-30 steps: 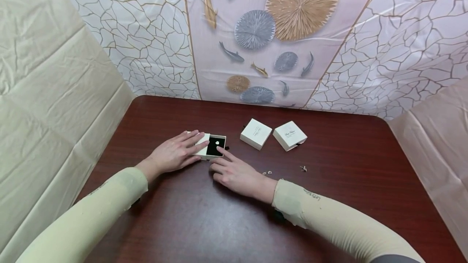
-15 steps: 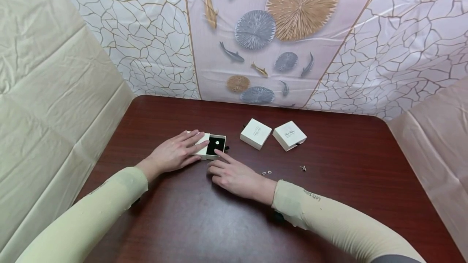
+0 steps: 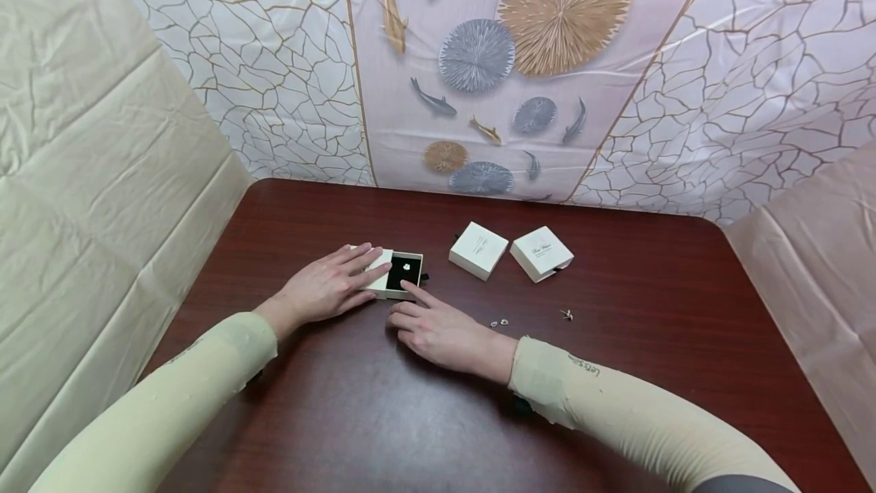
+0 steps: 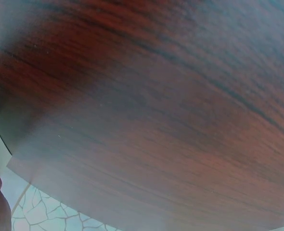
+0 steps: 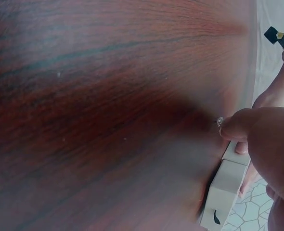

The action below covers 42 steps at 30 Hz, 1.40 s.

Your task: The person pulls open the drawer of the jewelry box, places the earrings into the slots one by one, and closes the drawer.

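Observation:
My left hand (image 3: 328, 284) lies palm down across the white sleeve of a small box (image 3: 379, 284), fingers spread on its top. Its drawer stands partly out to the right, with a black insert (image 3: 397, 275) bearing a small shiny piece (image 3: 407, 267). My right hand (image 3: 445, 333) reaches in from the near side, its index fingertip at the insert's near part and its other fingers bent. In the right wrist view, a small sparkling earring (image 5: 220, 121) is held at the thumb tip; the finger opposite is hidden. The left wrist view mostly shows bare wood.
Two closed white boxes, one (image 3: 479, 250) beside the other (image 3: 543, 254), stand farther back to the right. Small shiny pieces (image 3: 504, 322) lie near my right wrist, and others (image 3: 567, 316) farther right. Patterned cloth (image 3: 294, 59) hangs behind the brown table (image 3: 650, 287).
My right hand has shifted slightly left and toward the near side, its index fingertip drawing back from the shiny piece in the insert. My left hand and the box have stayed still.

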Each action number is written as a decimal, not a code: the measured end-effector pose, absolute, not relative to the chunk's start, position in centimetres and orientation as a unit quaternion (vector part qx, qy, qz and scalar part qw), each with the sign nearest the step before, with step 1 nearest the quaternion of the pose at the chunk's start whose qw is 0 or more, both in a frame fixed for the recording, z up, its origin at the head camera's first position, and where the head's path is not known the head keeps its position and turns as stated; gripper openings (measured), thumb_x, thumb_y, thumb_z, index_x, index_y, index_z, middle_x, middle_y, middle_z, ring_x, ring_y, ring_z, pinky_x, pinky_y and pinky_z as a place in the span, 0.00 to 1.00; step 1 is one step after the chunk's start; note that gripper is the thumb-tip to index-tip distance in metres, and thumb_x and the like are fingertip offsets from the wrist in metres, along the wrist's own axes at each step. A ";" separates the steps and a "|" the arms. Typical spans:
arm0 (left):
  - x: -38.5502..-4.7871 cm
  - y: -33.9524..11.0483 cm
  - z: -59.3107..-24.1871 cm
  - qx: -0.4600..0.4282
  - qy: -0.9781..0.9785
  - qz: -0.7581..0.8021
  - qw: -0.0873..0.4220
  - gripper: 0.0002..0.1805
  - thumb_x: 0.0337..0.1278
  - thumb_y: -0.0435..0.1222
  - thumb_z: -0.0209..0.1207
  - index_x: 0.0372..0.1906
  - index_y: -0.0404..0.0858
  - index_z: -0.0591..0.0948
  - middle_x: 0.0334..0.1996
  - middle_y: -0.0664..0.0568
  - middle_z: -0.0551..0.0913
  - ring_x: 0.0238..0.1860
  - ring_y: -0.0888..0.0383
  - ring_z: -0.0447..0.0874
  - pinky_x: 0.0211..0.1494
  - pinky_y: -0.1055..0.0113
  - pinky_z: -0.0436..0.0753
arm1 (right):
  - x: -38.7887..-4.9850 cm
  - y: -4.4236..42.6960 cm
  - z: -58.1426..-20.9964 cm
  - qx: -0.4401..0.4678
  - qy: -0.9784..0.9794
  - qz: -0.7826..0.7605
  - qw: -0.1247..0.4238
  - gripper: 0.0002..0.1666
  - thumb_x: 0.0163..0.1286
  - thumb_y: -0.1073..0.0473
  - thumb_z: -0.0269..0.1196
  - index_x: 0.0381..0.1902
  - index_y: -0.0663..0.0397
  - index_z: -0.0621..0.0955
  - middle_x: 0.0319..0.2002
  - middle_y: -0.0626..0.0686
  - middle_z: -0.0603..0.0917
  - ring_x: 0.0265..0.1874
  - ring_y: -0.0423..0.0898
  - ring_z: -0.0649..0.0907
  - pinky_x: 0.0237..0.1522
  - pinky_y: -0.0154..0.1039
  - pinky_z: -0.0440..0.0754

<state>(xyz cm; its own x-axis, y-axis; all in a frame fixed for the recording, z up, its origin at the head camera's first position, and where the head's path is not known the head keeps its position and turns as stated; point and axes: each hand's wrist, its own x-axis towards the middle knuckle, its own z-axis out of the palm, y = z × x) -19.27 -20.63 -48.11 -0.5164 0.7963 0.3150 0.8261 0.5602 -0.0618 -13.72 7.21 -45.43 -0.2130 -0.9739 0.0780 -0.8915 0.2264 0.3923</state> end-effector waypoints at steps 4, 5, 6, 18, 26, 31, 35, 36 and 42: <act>-19.3 -20.7 -48.1 -0.468 -0.868 -0.047 0.159 0.31 0.72 0.45 0.67 0.74 0.39 0.79 0.72 0.35 0.77 0.72 0.37 0.77 0.73 0.42 0.77 | -13.6 7.3 -45.5 0.605 -0.768 -0.137 0.159 0.11 0.77 0.58 0.62 0.47 0.46 0.91 0.61 0.46 0.83 0.66 0.46 0.78 0.82 0.59 0.60; -19.3 -20.7 -48.1 -0.468 -0.868 -0.047 0.159 0.31 0.72 0.45 0.67 0.74 0.39 0.79 0.72 0.35 0.77 0.72 0.37 0.77 0.73 0.42 0.77 | -13.6 7.4 -45.5 0.604 -0.769 -0.137 0.160 0.11 0.77 0.58 0.62 0.47 0.46 0.91 0.61 0.45 0.83 0.67 0.46 0.78 0.82 0.59 0.60; -19.3 -20.7 -48.2 -0.468 -0.868 -0.045 0.159 0.31 0.72 0.45 0.67 0.74 0.39 0.79 0.72 0.35 0.77 0.72 0.37 0.77 0.73 0.42 0.77 | -13.6 7.4 -45.4 0.603 -0.770 -0.135 0.160 0.11 0.77 0.57 0.63 0.48 0.46 0.91 0.62 0.45 0.83 0.67 0.46 0.78 0.82 0.59 0.59; -19.3 -20.7 -48.0 -0.465 -0.871 -0.046 0.151 0.30 0.73 0.46 0.65 0.75 0.40 0.78 0.73 0.36 0.77 0.73 0.37 0.77 0.74 0.42 0.76 | -14.8 8.3 -43.5 0.548 -0.830 0.042 0.096 0.04 0.73 0.57 0.70 0.36 0.47 0.86 0.64 0.48 0.84 0.69 0.48 0.79 0.83 0.62 0.57; -19.3 -20.7 -48.1 -0.464 -0.872 -0.040 0.153 0.30 0.73 0.46 0.65 0.74 0.41 0.79 0.73 0.37 0.77 0.73 0.38 0.77 0.74 0.43 0.76 | -16.7 8.7 -42.3 0.524 -0.840 0.097 0.102 0.05 0.71 0.60 0.72 0.35 0.50 0.86 0.66 0.53 0.84 0.70 0.54 0.78 0.82 0.64 0.56; -19.4 -20.7 -48.3 -0.463 -0.871 -0.042 0.158 0.31 0.73 0.47 0.66 0.75 0.41 0.79 0.73 0.37 0.77 0.73 0.38 0.77 0.73 0.42 0.77 | -17.8 8.7 -42.1 0.508 -0.850 0.097 0.100 0.05 0.71 0.60 0.72 0.34 0.50 0.86 0.69 0.56 0.82 0.73 0.57 0.76 0.81 0.67 0.58; -19.3 -20.6 -48.3 -0.465 -0.869 -0.046 0.160 0.31 0.73 0.47 0.66 0.75 0.41 0.79 0.73 0.37 0.77 0.73 0.37 0.77 0.73 0.41 0.77 | -18.5 8.6 -42.1 0.491 -0.859 0.118 0.083 0.06 0.71 0.62 0.71 0.33 0.48 0.85 0.72 0.57 0.80 0.75 0.59 0.74 0.80 0.69 0.59; -19.3 -20.6 -48.3 -0.466 -0.869 -0.046 0.161 0.31 0.72 0.47 0.66 0.75 0.41 0.78 0.73 0.36 0.77 0.72 0.37 0.77 0.73 0.41 0.77 | -18.7 8.5 -42.1 0.488 -0.861 0.123 0.080 0.06 0.71 0.63 0.71 0.33 0.48 0.85 0.72 0.58 0.80 0.75 0.59 0.74 0.79 0.69 0.59; -19.4 -20.7 -48.5 -0.467 -0.867 -0.044 0.170 0.31 0.72 0.47 0.66 0.75 0.41 0.79 0.72 0.37 0.77 0.72 0.37 0.77 0.73 0.41 0.77 | -19.4 8.1 -42.2 0.467 -0.872 0.138 0.051 0.07 0.71 0.63 0.70 0.32 0.49 0.83 0.73 0.61 0.78 0.76 0.62 0.72 0.79 0.70 0.58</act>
